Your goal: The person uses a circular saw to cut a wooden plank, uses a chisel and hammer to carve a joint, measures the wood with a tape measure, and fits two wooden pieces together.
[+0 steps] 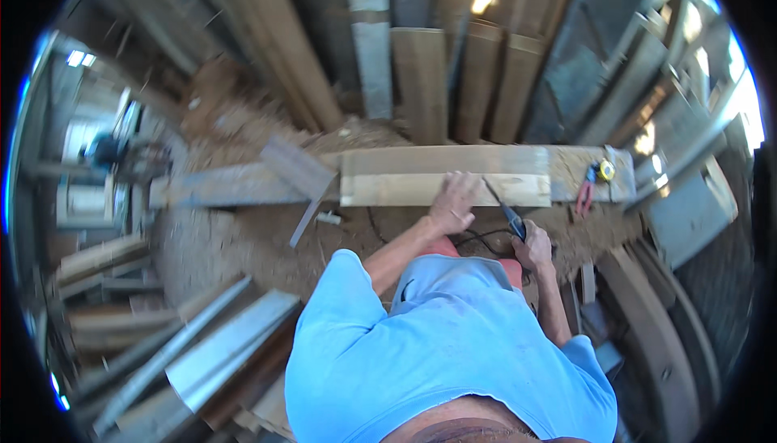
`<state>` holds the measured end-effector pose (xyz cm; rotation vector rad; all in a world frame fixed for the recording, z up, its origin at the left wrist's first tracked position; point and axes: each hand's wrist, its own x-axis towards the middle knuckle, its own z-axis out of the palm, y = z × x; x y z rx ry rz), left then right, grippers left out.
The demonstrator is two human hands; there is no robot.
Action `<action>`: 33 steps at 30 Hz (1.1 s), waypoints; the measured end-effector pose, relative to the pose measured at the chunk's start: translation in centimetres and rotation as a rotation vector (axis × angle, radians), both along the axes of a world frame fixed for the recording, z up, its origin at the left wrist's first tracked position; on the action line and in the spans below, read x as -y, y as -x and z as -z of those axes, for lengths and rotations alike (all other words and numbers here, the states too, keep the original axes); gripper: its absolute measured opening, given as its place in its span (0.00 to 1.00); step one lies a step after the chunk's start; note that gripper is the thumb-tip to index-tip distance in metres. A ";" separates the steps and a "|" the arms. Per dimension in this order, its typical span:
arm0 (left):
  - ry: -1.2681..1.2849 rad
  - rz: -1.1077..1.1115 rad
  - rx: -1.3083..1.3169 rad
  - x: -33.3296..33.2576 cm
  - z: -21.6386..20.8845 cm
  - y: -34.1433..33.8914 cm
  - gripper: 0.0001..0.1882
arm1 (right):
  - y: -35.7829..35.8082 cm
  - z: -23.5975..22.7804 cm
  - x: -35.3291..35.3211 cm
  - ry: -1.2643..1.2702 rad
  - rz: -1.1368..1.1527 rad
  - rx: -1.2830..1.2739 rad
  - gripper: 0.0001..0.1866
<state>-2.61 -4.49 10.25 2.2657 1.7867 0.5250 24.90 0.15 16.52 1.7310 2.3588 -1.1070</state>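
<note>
My left hand (455, 202) lies flat on a pale wooden board (388, 192), its fingers stretched over the surface. My right hand (532, 246) is wrapped round the grip of a blue and dark hand tool (513, 218). From the tool a long, thin, dark shaft points up and left to the board, its tip near my left fingers. Whether the tip touches the wood I cannot tell. Just behind the pale strip runs a greyer, wider length of wood (445, 157). Both lie along a low, weathered bench plank (235, 187).
An L-shaped flat piece (298, 169) lies across the plank left of the board. To the right are a yellow tape measure (605, 170) and a red-handled tool (584, 198). A black cable (486, 239) hangs below. Upright planks (421, 78) stand behind; stacked boards (231, 350) lie lower left.
</note>
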 end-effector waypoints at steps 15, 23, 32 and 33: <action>0.376 -0.912 0.212 17.0 -2.7 10.9 0.13 | 14.2 0.4 1.3 0.092 -0.243 -0.336 0.27; 0.478 -1.178 -0.026 21.4 -0.4 31.9 0.25 | 18.5 8.2 -1.9 -0.121 -0.207 0.344 0.37; 0.754 -1.149 0.057 20.2 2.5 35.4 0.46 | 20.4 11.7 -0.7 0.044 -0.167 0.467 0.47; 0.765 -1.186 0.072 19.7 2.7 35.1 0.39 | 18.8 14.6 -1.0 -0.029 -0.224 0.466 0.49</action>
